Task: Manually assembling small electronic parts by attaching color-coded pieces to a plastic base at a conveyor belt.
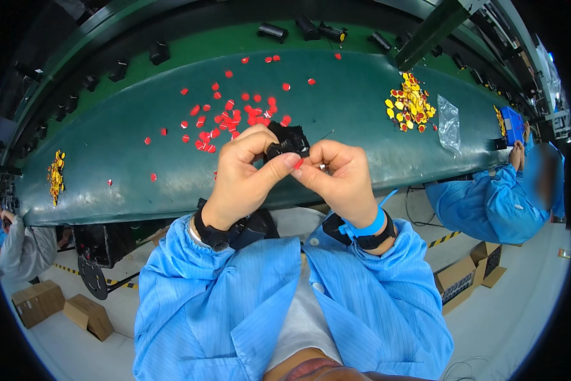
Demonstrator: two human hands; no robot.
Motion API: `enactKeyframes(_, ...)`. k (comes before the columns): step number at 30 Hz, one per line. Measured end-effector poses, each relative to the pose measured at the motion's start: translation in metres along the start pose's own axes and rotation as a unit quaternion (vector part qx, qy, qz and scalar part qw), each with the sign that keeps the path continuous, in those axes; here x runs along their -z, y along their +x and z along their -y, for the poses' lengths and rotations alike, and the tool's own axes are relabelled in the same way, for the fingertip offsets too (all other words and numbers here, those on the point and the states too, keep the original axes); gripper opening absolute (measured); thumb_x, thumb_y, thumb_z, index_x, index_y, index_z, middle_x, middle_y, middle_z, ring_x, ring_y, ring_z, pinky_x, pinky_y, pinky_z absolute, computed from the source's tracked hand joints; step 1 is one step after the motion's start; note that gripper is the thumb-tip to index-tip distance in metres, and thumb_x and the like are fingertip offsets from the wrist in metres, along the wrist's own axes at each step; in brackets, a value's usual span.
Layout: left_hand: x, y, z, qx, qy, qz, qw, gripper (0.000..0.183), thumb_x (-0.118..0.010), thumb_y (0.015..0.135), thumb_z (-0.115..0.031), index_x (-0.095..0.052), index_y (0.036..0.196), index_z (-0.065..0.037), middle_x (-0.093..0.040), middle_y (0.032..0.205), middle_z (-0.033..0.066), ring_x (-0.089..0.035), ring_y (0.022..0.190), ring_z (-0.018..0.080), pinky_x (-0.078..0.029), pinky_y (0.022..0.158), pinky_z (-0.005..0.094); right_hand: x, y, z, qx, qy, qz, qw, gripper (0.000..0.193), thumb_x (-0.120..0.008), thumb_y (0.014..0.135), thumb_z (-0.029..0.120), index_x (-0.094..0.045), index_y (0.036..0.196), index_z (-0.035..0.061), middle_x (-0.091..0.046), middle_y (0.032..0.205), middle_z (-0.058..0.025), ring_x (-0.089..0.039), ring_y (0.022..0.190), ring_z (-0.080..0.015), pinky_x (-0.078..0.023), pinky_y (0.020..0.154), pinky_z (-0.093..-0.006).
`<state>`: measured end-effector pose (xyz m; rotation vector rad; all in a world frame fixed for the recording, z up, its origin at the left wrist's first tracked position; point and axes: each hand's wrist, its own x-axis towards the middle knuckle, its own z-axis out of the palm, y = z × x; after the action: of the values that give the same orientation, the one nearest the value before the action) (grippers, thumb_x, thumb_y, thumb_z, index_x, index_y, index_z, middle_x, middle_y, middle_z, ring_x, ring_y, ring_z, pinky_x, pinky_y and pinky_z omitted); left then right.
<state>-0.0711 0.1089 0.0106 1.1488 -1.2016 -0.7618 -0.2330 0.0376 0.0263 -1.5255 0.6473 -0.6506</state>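
Over the near side of the green table, my left hand (250,166) is closed around a black plastic part (290,141) whose exact kind I cannot make out. Its thumb presses along the part's near side. Close beside it, my right hand (341,176) pinches a small red piece (299,164) against or just by the black part; whether the two are joined is hidden by the fingertips. Beyond my hands, many small red pieces (225,119) lie scattered on the table.
A heap of yellow and red pieces (411,105) lies right of centre, beside a clear plastic bag (448,125). Another yellow pile (56,178) is at the far left. Black parts (272,32) line the belt behind the table (336,101). A co-worker in blue (489,203) sits at right.
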Motion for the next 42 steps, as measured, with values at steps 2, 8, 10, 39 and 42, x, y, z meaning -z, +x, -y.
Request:
enactKeyframes(2, 0.000, -0.001, 0.000, -0.033, 0.033, -0.005, 0.999, 0.020, -0.070, 0.079, -0.009, -0.054, 0.074, 0.002, -0.050, 0.078, 0.0027, -0.044, 0.071, 0.0094, -0.035, 0.061, 0.0233, -0.001, 0.000, -0.002, 0.059, -0.004, 0.003, 0.998, 0.013, -0.068, 0.080, 0.006, -0.059, 0.073, 0.0007, -0.055, 0.066, 0.0036, -0.044, 0.061, -0.0017, -0.036, 0.052, -0.0198)
enactKeyframes(8, -0.018, 0.003, 0.020, -0.047, 0.046, -0.086, 0.994, 0.017, -0.071, 0.077, -0.009, -0.059, 0.071, 0.001, -0.051, 0.067, 0.0045, -0.046, 0.062, 0.0144, -0.036, 0.055, 0.0269, -0.001, 0.006, -0.019, 0.028, 0.069, -0.027, 0.997, 0.008, -0.064, 0.083, 0.004, -0.059, 0.079, -0.0004, -0.055, 0.067, 0.0022, -0.045, 0.062, -0.0026, -0.037, 0.053, -0.0206)
enactKeyframes(10, -0.022, 0.004, 0.025, -0.061, 0.094, -0.130, 0.985, 0.019, -0.071, 0.077, -0.009, -0.057, 0.069, 0.001, -0.049, 0.065, 0.0044, -0.044, 0.061, 0.0141, -0.035, 0.054, 0.0271, 0.000, 0.010, -0.021, 0.020, 0.069, -0.031, 0.997, 0.008, -0.063, 0.083, 0.004, -0.059, 0.079, -0.0004, -0.055, 0.067, 0.0022, -0.045, 0.062, -0.0026, -0.037, 0.054, -0.0206)
enactKeyframes(39, 0.119, 0.163, 0.069, -0.210, 0.750, 0.150, 0.609, 0.068, -0.052, 0.075, -0.001, -0.037, 0.139, -0.014, -0.043, 0.132, 0.0159, -0.039, 0.125, 0.0352, -0.030, 0.105, 0.0512, 0.217, 0.098, -0.081, -0.048, -0.598, -0.188, 0.777, 0.026, -0.072, 0.072, 0.016, -0.065, 0.094, 0.0035, -0.061, 0.091, -0.0166, -0.061, 0.086, -0.0352, -0.049, 0.074, -0.0429)
enactKeyframes(42, 0.136, 0.110, 0.075, -0.142, 0.750, 0.237, 0.601, 0.074, -0.051, 0.077, 0.000, -0.029, 0.145, -0.020, -0.038, 0.140, 0.0155, -0.035, 0.129, 0.0359, -0.028, 0.107, 0.0517, 0.210, 0.099, -0.077, -0.057, -0.603, -0.184, 0.774, 0.027, -0.072, 0.072, 0.016, -0.065, 0.095, 0.0030, -0.061, 0.090, -0.0164, -0.061, 0.085, -0.0350, -0.049, 0.074, -0.0429)
